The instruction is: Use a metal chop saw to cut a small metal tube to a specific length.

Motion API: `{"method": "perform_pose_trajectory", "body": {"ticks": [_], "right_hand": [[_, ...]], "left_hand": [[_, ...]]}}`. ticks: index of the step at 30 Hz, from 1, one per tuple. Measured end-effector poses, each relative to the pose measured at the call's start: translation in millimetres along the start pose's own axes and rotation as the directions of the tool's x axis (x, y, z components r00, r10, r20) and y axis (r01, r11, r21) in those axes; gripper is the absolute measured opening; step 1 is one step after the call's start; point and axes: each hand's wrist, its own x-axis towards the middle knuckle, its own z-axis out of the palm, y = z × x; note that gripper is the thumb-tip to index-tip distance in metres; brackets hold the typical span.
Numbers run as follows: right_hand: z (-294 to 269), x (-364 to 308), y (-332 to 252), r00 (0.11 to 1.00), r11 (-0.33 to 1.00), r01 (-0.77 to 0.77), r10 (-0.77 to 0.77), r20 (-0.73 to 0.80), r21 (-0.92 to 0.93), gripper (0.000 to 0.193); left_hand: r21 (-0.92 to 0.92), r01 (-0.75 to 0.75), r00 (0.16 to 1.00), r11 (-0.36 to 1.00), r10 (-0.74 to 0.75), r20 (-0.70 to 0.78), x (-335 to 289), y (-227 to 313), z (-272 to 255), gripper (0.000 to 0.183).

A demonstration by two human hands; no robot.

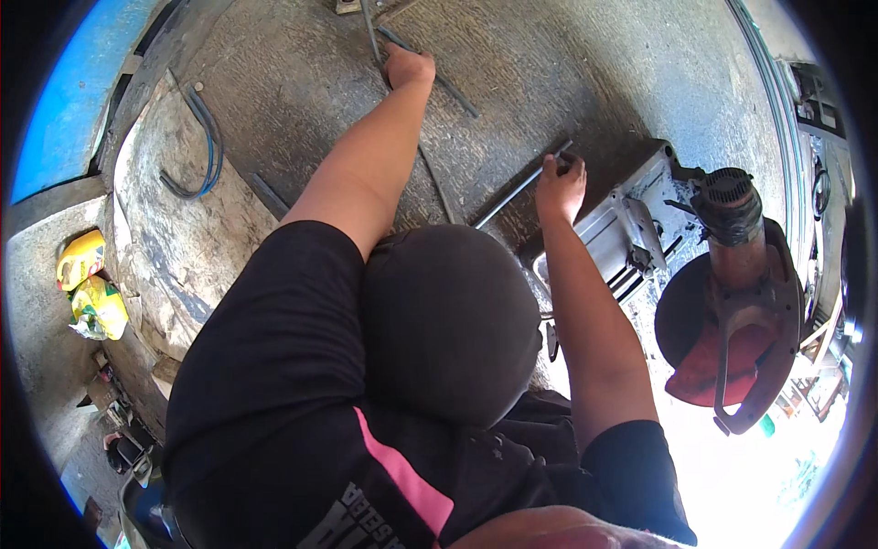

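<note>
My left hand [407, 69] reaches far forward over the rough concrete floor. Its fingers are closed around a long thin grey metal rod [369, 26]; the hand hides part of the grip. A shorter dark bar [455, 94] lies at a slant just beside and partly behind that hand. On the right, my right hand [561, 190] pinches another straight metal rod [514, 199] near its far end, its fingers partly hidden. This rod slants down toward a dark rounded shape [448, 320] in front of me. Right of that hand is the metal base [631, 224] of a cut-off saw [736, 302].
The saw has a large disc and a red guard. Bent dark and blue rods [210, 156] lie on a pale worn patch [174, 238] at left. Beyond are a yellow bottle [82, 259] and a yellow-green packet [99, 306]. Long bars [773, 91] line the right wall.
</note>
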Motion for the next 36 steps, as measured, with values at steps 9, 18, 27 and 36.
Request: {"method": "perform_pose_trajectory", "body": {"ticks": [9, 18, 27, 36], "right_hand": [[1.2, -1.0, -3.2, 0.999, 0.999, 0.022, -0.023, 0.036, 0.032, 0.034], [-0.3, -1.7, -3.9, 0.999, 1.0, 0.006, -0.007, 0.048, 0.027, 0.034], [1.4, -9.8, 7.9, 0.99, 0.999, -0.019, 0.025, 0.141, -0.041, 0.036], [4.6, -27.3, 6.9, 0.876, 0.941, -0.288, 0.334, 0.347, -0.178, 0.056]], "left_hand": [[0.029, -0.035, 0.999, 0.999, 0.034, 0.03, 7.4, -4.5, 1.0, 0.064], [-0.008, 0.007, 0.999, 1.0, -0.007, -0.034, 5.8, -3.8, 3.4, 0.061], [-0.035, 0.049, 0.999, 0.998, -0.049, -0.005, 3.2, 0.5, -2.7, 0.077], [0.031, -0.199, 0.976, 0.98, 0.201, -0.082, -26.0, 7.0, 3.4, 0.075]]}}
